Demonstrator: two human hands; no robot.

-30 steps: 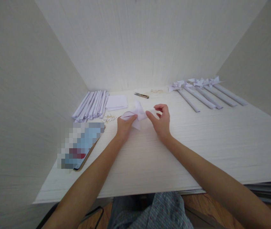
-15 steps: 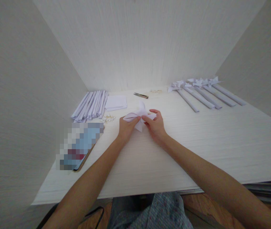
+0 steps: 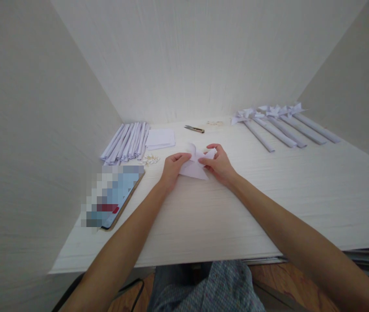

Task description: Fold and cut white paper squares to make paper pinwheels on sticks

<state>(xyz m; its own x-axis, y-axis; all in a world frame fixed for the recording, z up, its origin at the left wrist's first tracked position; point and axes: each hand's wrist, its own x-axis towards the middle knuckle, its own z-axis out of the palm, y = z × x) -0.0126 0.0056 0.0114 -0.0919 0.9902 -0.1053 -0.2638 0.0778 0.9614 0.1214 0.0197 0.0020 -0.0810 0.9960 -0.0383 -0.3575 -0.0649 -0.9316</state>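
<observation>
A white paper pinwheel with bent-in blades is held between my two hands above the middle of the table. My left hand is closed, thumb and fingers gripping the paper's left side. On the right side, my right hand pinches another part of the paper near its centre. The undersides of the fingers are hidden by the paper. Beyond my hands lies a pair of thread snips. A stack of square white paper sheets rests to the left, with a small heap of cotton swabs or similar small sticks nearer me.
Rolled paper sticks are piled at the back left. A phone, partly pixelated, lies at the left edge. Several paper pinwheels on sticks lie at the back right. Small pale bits lie near the back wall.
A blade of the pinwheel on the left and near side has spread out flatter. My left thumb has moved up and away from the centre; my right hand still pinches the paper.
</observation>
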